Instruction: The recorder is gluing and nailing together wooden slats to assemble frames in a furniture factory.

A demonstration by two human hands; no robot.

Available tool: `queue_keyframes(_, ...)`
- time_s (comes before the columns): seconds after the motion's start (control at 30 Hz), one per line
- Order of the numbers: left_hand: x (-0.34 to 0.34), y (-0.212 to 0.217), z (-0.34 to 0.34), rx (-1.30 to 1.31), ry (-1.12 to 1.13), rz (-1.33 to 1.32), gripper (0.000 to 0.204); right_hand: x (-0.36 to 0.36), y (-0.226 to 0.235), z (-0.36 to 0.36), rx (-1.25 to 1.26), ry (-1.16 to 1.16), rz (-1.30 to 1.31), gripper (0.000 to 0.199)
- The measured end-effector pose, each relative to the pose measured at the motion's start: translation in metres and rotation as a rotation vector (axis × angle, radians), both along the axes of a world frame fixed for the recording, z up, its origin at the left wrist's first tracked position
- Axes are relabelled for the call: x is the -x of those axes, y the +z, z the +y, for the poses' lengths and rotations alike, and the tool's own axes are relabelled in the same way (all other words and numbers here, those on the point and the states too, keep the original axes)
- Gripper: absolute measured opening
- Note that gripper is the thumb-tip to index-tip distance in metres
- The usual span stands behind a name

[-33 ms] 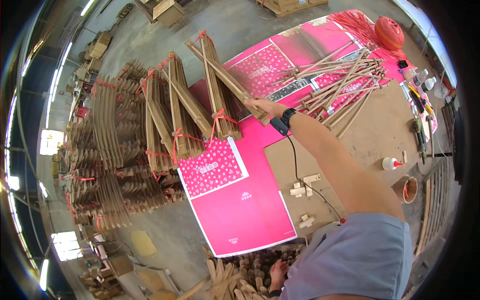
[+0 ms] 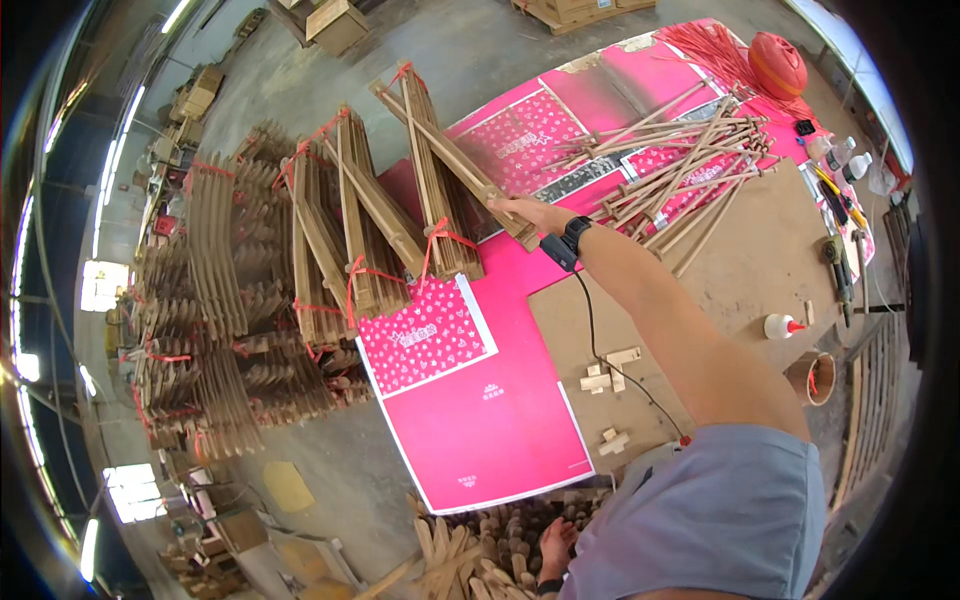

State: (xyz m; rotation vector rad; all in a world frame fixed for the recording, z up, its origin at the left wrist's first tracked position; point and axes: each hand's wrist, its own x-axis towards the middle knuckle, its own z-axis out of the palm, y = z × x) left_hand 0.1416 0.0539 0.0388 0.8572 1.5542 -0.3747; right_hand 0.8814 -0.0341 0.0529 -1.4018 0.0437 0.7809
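My right hand (image 2: pixel 532 213), with a black strap and a small cabled device at its wrist, is closed on the lower end of wooden slats (image 2: pixel 460 155). These slats lie slantwise across a bundle of slats (image 2: pixel 437 205) tied with red cord. Low in the view, my left hand (image 2: pixel 556 543) hangs beside a heap of round-ended wooden pieces (image 2: pixel 455 550). Its fingers look loosely apart, and nothing shows in them. Left of the held slats, another tied bundle (image 2: pixel 365 225) lies with slats crossed over it. Pink printed sheets (image 2: pixel 490 420) cover the table under the bundles.
Thin wooden sticks (image 2: pixel 690 170) lie loose on the table's right half. Beyond are red cord (image 2: pixel 700 50) and a red helmet-like object (image 2: pixel 778 66). A glue bottle (image 2: pixel 778 327), a cardboard tube (image 2: pixel 808 380) and a power tool (image 2: pixel 838 275) line the right side. Stacked bundles (image 2: pixel 215 300) stand left.
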Motion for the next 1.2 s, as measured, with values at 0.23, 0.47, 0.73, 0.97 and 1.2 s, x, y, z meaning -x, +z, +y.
queue_keyframes(0.23,-0.006,-0.018,0.012,0.027,-0.079,-0.086,0.045,0.039,0.055,-0.034,-0.07,-0.194,-0.147,0.064)
queue_keyframes(0.47,-0.001,-0.036,0.031,0.144,-0.204,-0.183,0.05,0.17,0.051,-0.079,-0.245,-0.11,-0.278,0.061)
queue_keyframes(0.73,-0.027,-0.058,0.03,-0.002,-0.4,-0.291,0.042,0.383,0.052,-0.186,0.187,0.906,-0.278,0.058)
queue_keyframes(0.97,-0.062,-0.057,0.011,-0.089,-0.655,-0.412,0.037,0.475,0.066,-0.369,1.062,0.742,-0.273,0.05)
queue_keyframes(1.2,-0.012,-0.078,-0.038,-0.044,-0.793,-0.423,0.039,0.557,0.11,-0.507,1.19,0.403,-0.192,0.049)
